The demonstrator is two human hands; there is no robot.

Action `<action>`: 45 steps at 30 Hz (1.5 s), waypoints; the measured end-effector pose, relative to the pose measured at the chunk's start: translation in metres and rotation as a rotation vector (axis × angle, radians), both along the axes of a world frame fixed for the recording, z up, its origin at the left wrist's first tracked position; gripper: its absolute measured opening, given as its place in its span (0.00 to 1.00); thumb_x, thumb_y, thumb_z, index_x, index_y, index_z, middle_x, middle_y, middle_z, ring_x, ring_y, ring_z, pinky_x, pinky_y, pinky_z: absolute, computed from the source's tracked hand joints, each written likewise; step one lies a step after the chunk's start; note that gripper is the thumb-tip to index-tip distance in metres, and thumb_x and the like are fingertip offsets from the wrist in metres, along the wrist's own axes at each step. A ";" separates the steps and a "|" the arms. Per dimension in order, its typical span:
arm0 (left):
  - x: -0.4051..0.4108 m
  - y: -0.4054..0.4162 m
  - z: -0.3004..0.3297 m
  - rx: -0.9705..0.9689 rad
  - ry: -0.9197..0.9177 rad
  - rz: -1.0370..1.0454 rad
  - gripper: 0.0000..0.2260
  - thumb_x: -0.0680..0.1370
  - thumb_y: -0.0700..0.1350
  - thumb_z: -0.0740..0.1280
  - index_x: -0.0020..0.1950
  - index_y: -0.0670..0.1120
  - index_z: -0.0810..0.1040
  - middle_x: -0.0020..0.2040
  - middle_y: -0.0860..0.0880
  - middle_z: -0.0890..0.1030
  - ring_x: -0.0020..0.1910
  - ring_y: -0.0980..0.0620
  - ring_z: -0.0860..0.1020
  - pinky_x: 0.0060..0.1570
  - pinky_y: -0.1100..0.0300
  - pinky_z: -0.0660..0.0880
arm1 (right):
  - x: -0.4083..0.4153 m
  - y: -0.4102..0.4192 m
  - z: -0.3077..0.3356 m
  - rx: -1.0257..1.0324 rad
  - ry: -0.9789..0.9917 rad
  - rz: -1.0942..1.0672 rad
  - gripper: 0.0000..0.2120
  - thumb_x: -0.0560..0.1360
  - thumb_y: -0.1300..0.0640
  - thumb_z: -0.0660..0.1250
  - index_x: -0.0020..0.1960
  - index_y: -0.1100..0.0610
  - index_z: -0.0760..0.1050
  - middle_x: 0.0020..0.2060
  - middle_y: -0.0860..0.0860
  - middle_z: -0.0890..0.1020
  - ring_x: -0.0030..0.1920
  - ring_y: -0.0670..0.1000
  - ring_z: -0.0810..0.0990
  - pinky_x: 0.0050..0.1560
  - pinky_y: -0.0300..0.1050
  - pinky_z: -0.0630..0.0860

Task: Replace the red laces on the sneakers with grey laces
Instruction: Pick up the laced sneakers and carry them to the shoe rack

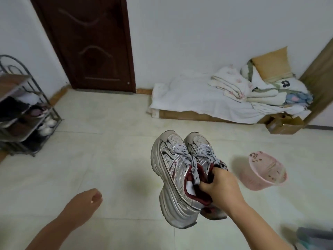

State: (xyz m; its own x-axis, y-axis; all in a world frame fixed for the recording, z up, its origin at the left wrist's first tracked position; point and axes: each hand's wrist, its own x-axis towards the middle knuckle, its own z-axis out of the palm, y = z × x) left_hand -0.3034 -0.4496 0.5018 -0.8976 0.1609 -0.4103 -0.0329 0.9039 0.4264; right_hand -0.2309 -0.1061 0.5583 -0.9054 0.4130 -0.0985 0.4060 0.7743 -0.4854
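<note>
Reaching in from the lower right, my right hand [220, 188] is gripping both sneakers [182, 175] by their collars, hanging them above the floor [108, 159]; its fingertips are hidden inside. My left hand [84, 202] is hovering apart, loosely curled, holding nothing. Grey laces [194, 159] are showing.
</note>
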 end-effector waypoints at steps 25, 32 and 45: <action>-0.147 -0.170 -0.006 -0.039 -0.025 0.657 0.14 0.76 0.41 0.66 0.33 0.54 0.69 0.36 0.52 0.77 0.40 0.51 0.76 0.42 0.65 0.69 | -0.412 -0.222 0.011 -0.069 -0.007 0.743 0.14 0.66 0.50 0.70 0.30 0.51 0.66 0.29 0.48 0.75 0.34 0.51 0.74 0.28 0.39 0.63; -0.254 -0.250 0.008 0.005 0.048 0.673 0.07 0.78 0.44 0.62 0.41 0.52 0.73 0.43 0.53 0.79 0.43 0.56 0.76 0.42 0.67 0.68 | -0.490 -0.310 0.019 -0.076 -0.033 0.753 0.13 0.66 0.51 0.71 0.31 0.50 0.68 0.30 0.48 0.77 0.35 0.52 0.77 0.31 0.38 0.67; -0.455 -0.325 0.004 0.069 0.044 0.679 0.05 0.79 0.45 0.59 0.45 0.52 0.72 0.48 0.54 0.77 0.44 0.57 0.74 0.41 0.71 0.67 | -0.691 -0.405 -0.005 -0.054 -0.084 0.794 0.13 0.65 0.51 0.71 0.30 0.49 0.67 0.28 0.43 0.74 0.32 0.46 0.74 0.26 0.32 0.61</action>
